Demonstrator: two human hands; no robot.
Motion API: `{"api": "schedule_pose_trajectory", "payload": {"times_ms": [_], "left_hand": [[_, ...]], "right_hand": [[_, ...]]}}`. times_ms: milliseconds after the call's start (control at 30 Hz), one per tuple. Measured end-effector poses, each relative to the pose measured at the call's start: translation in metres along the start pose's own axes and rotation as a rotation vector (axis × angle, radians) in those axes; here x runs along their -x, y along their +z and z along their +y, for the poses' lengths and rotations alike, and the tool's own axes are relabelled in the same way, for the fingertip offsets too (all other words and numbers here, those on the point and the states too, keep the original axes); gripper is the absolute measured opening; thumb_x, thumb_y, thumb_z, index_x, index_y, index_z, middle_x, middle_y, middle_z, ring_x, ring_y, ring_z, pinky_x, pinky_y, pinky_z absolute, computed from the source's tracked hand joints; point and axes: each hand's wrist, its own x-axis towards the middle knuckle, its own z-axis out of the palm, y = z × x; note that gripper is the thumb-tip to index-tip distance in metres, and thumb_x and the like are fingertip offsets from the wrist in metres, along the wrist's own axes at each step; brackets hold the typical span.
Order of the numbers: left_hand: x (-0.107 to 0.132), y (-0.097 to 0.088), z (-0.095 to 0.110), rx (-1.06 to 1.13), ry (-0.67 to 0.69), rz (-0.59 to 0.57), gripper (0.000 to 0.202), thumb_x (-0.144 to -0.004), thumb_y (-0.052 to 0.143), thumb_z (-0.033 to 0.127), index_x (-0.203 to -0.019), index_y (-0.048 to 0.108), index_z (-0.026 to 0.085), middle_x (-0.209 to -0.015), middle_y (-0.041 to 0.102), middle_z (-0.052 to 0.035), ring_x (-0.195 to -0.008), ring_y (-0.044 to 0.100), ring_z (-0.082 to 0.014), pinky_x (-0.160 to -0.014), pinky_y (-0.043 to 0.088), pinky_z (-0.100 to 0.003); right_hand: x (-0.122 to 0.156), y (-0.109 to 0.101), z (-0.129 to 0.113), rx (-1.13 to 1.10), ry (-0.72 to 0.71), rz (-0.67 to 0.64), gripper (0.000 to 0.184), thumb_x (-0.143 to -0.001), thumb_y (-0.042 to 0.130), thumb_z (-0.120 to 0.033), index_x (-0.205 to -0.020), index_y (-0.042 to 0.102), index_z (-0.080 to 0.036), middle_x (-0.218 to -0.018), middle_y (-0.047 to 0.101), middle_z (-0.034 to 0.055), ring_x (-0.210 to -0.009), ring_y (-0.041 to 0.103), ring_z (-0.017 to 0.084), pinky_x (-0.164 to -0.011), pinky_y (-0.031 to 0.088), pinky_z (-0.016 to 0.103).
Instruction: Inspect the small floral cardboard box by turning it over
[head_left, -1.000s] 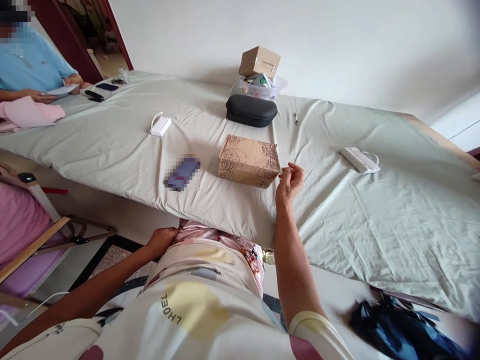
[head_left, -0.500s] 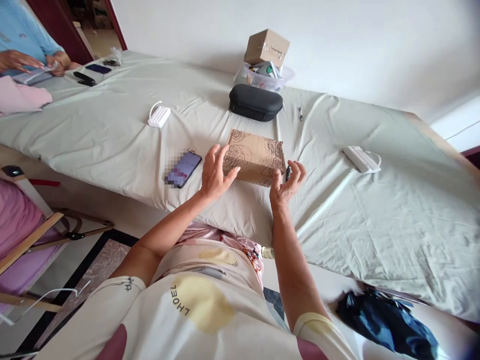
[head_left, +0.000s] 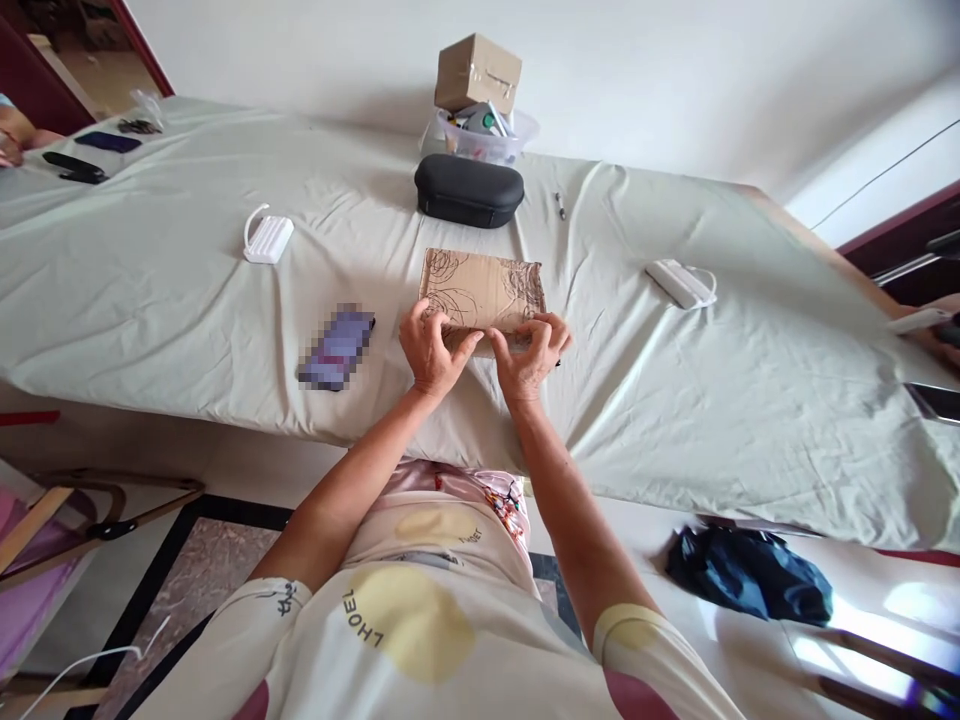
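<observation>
A brown cardboard box [head_left: 484, 280] with black scribbled swirls lies on the cloth in front of me. At its near left corner, my left hand [head_left: 435, 350] has fingers curled over the box and its thumb on the front edge. My right hand [head_left: 529, 355] grips the near right corner the same way, and the two thumbs almost meet at the middle of that edge. A smartphone [head_left: 339, 347], partly blurred, lies left of my left hand. Behind the box stands a black zip case [head_left: 469, 190]. The box's front face is largely covered by my hands.
A clear plastic tub [head_left: 487, 145] holds odds and ends, with a plain carton [head_left: 478, 75] on top. White devices with loops lie left [head_left: 270, 240] and right [head_left: 681, 284]. A small dark pen-like item [head_left: 560, 206] lies near the case. People's hands show at both far edges.
Both hands have closed in on the box's near edge, thumbs coming together. The right hand moved left from beside the box onto it. The view has turned to the right.
</observation>
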Motion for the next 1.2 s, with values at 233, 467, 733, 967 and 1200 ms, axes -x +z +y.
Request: {"api": "schedule_pose_trajectory", "payload": {"times_ms": [233, 467, 733, 967, 1200], "left_hand": [[-0.016, -0.007, -0.020, 0.041, 0.008, -0.032, 0.054, -0.105, 0.043, 0.070, -0.109, 0.065, 0.021, -0.151, 0.055, -0.0226, -0.147, 0.050, -0.0339, -0.125, 0.039, -0.053], [-0.016, -0.009, -0.028, -0.033, -0.001, 0.012, 0.056, -0.110, 0.036, 0.058, -0.132, 0.070, 0.019, -0.160, 0.052, -0.0241, -0.157, 0.042, -0.0358, -0.129, 0.031, -0.059], [-0.004, -0.013, -0.022, 0.020, 0.274, -0.137, 0.067, -0.106, 0.031, 0.072, -0.136, 0.069, 0.024, -0.160, 0.054, -0.0168, -0.159, 0.041, -0.0317, -0.132, 0.033, -0.053], [-0.002, -0.008, -0.022, 0.054, 0.329, -0.188, 0.054, -0.106, 0.046, 0.062, -0.133, 0.066, 0.020, -0.157, 0.053, -0.0202, -0.161, 0.038, -0.0353, -0.132, 0.034, -0.058], [-0.003, -0.006, -0.030, 0.119, 0.378, -0.187, 0.049, -0.111, 0.035, 0.053, -0.127, 0.066, 0.019, -0.166, 0.044, -0.0214, -0.166, 0.031, -0.0316, -0.133, 0.033, -0.058]], "right_hand": [[-0.003, -0.001, 0.008, -0.193, 0.038, 0.045, 0.032, -0.101, 0.057, -0.055, -0.105, 0.063, -0.024, -0.122, 0.056, 0.0130, -0.115, 0.059, 0.028, -0.090, 0.058, 0.045], [0.003, -0.008, 0.006, -0.275, 0.044, -0.029, 0.040, -0.102, 0.052, -0.059, -0.106, 0.069, -0.023, -0.101, 0.063, 0.0081, -0.088, 0.063, 0.020, -0.075, 0.059, 0.035], [0.020, 0.004, -0.018, -0.301, -0.270, -0.333, 0.044, -0.107, 0.049, -0.052, -0.125, 0.076, -0.024, -0.110, 0.073, 0.0141, -0.094, 0.070, 0.025, -0.091, 0.063, 0.044], [0.000, 0.000, 0.012, -0.192, -0.023, -0.122, 0.041, -0.105, 0.053, -0.055, -0.113, 0.080, -0.026, -0.100, 0.068, 0.0091, -0.096, 0.067, 0.024, -0.093, 0.061, 0.044], [-0.011, 0.001, 0.040, -0.246, 0.182, 0.010, 0.041, -0.101, 0.054, -0.053, -0.123, 0.072, -0.024, -0.104, 0.066, 0.0072, -0.096, 0.066, 0.022, -0.090, 0.058, 0.039]]}}
